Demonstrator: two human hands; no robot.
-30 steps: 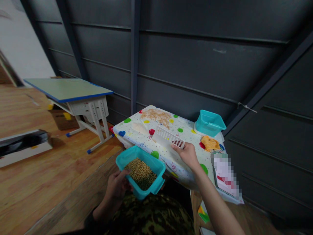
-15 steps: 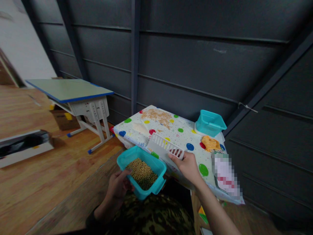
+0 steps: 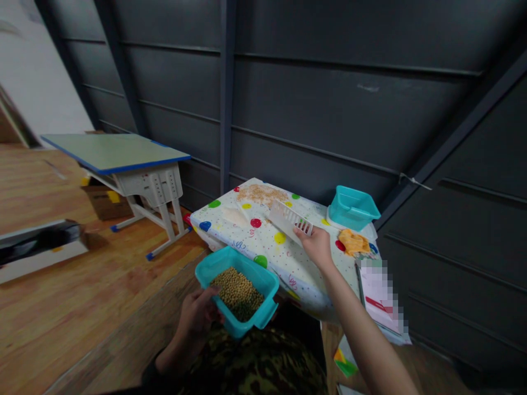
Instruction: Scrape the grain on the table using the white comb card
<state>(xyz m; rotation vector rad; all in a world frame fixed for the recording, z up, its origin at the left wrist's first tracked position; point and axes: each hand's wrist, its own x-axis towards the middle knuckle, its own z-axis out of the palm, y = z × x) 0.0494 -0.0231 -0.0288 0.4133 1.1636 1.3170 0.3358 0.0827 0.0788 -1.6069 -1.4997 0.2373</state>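
My left hand (image 3: pixel 196 312) grips the near left side of a turquoise plastic box (image 3: pixel 208 266), its thumb over the rim. Inside lie yellowish soybeans (image 3: pixel 234 288) and a patch of small dark green beans (image 3: pixel 246 310). My right hand (image 3: pixel 316 245) is closed on the right end of a white plastic piece with a row of slots (image 3: pixel 284 218). That piece is tilted above the table, its far end near a spread of small tan grains (image 3: pixel 260 193). A pale, flat heap (image 3: pixel 235 215) lies left of it; what it is made of is unclear.
The table wears a white cloth with coloured dots (image 3: pixel 304 271). At its right stand a second turquoise box (image 3: pixel 354 208), an orange cloth (image 3: pixel 353 241) and a clipboard with paper (image 3: pixel 376 285). A desk (image 3: pixel 119 153) and an open carton (image 3: pixel 41 247) are on the left.
My right hand has carried the white slotted piece forward, away from the box and over the table toward the tan grains. My left hand and its box have hardly moved.
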